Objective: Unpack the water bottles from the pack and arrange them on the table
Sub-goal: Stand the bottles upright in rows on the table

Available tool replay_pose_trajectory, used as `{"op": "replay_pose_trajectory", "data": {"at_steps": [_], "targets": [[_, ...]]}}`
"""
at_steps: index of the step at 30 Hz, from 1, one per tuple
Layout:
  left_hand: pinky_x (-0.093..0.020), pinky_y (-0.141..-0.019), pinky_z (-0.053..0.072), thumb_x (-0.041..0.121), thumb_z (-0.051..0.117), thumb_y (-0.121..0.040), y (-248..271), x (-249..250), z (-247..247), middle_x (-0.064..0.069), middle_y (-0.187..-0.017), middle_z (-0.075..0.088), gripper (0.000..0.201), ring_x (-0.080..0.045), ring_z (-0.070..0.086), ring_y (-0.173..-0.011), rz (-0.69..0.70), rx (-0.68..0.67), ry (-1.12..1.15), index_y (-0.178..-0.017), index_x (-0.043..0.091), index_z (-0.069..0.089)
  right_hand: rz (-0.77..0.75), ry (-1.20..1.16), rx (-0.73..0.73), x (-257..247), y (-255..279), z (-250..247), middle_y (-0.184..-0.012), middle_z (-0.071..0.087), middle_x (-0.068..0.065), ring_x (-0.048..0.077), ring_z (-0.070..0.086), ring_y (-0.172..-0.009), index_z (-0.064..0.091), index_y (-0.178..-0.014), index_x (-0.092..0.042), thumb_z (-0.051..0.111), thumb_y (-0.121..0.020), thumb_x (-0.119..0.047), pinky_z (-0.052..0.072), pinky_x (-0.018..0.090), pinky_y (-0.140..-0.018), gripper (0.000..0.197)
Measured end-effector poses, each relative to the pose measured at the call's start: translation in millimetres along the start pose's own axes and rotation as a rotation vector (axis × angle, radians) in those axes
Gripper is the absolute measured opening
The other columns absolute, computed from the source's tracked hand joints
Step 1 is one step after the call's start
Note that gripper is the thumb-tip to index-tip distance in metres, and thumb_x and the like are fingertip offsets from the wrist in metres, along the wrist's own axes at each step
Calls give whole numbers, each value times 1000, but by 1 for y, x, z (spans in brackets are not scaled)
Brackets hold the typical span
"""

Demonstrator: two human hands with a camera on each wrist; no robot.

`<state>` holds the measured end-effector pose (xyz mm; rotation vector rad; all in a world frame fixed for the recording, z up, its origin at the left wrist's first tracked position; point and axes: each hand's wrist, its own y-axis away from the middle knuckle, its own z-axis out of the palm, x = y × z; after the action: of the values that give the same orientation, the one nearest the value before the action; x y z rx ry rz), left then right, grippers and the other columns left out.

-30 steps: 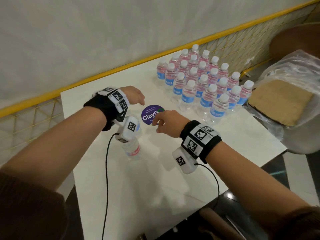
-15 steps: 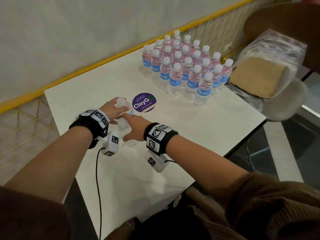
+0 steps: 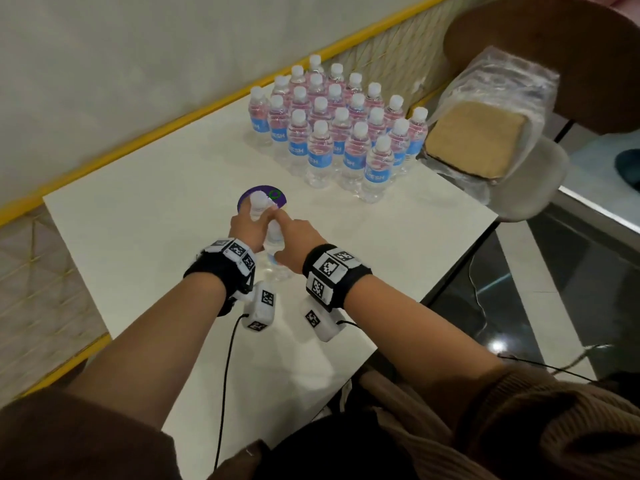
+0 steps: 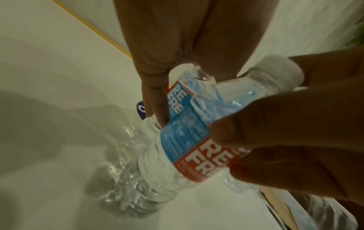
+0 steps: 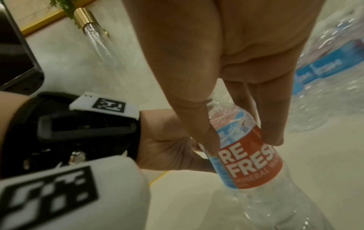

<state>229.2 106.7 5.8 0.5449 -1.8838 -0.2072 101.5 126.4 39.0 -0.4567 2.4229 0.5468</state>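
Two small clear water bottles with red and blue labels are side by side at the middle of the white table [image 3: 138, 237]. My left hand [image 3: 254, 220] grips the farther bottle [image 3: 258, 202] near its top, its white cap over a purple sticker. My right hand [image 3: 289, 233] grips the nearer bottle [image 3: 277, 268] round its label. In the left wrist view the left fingers [image 4: 155, 87] curl on the far bottle [image 4: 175, 99], and the right hand [image 4: 295, 140] holds the tilted near bottle [image 4: 185, 155]. The right wrist view shows fingers [image 5: 206, 132] round the label [image 5: 250, 163]. Several bottles [image 3: 339, 133] stand grouped at the table's far right.
The purple round sticker [image 3: 277, 197] lies on the table under the hands. A crumpled plastic wrap with a cardboard tray [image 3: 478, 136] rests on a chair [image 3: 530, 178] past the table's right edge. A yellow rail [image 3: 138, 133] runs along the far side. Cables hang from both wrists.
One second ago both hands were reaching with nothing held. Each has since taken hold of a bottle and brought it toward the purple sticker.
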Motion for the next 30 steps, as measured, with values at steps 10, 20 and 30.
{"op": "replay_pose_trajectory", "data": {"at_steps": [10, 20, 30], "targets": [[-51, -84, 55, 45, 56, -89, -1, 54, 75, -5, -116, 50, 61, -27, 54, -98, 75, -142, -47, -141, 30, 27, 216, -112, 192, 67, -1, -52, -110, 57, 20, 35, 57, -100, 37, -128, -14, 61, -80, -3, 38, 30, -71, 54], [-43, -99, 46, 46, 56, -89, -30, 72, 112, -8, -133, 53, 62, -29, 52, -120, 225, -169, -149, -141, 23, 31, 291, -338, 447, 119, 3, -66, -128, 56, 12, 31, 55, -115, 35, -137, -23, 64, -80, -4, 47, 38, -95, 67], [-41, -95, 45, 36, 56, -92, -40, 62, 110, -5, -132, 52, 56, -25, 53, -118, 317, -176, -83, -139, 18, 32, 196, -475, 443, 127, -7, -70, -136, 52, 4, 22, 51, -123, 36, -141, -27, 54, -86, -2, 45, 39, -101, 63]]}}
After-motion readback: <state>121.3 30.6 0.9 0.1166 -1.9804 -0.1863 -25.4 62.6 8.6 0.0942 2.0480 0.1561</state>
